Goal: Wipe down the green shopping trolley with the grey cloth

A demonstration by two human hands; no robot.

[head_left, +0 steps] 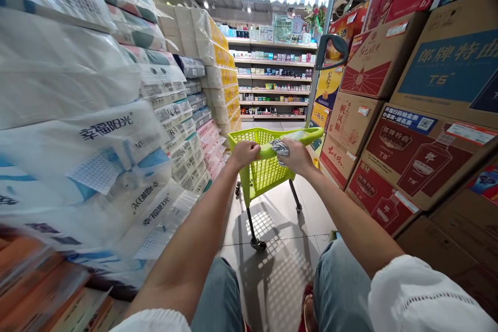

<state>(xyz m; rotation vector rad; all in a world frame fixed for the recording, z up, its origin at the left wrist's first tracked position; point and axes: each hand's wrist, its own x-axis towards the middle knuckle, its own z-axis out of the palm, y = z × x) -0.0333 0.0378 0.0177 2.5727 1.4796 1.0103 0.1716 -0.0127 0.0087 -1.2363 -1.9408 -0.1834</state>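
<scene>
A lime-green plastic shopping cart [270, 175] on dark legs and casters stands in front of me, turned at an angle. My left hand [245, 154] is closed around the left end of its handle [266, 153]. Bunched against the handle, a grey-and-white striped cloth [280, 149] pokes out from under my right hand [299, 157]. The right fingers wrap over cloth and handle together and are partly hidden. Only part of the basket's inside shows, past the handle.
Tall stacks of wrapped tissue packs [128, 135] line the left side. Liquor cartons [412, 150] are piled on the right, beside a glass door with a dark handle [331, 52]. Shelves of small boxed goods [274, 78] stand ahead across the tiled floor [280, 249].
</scene>
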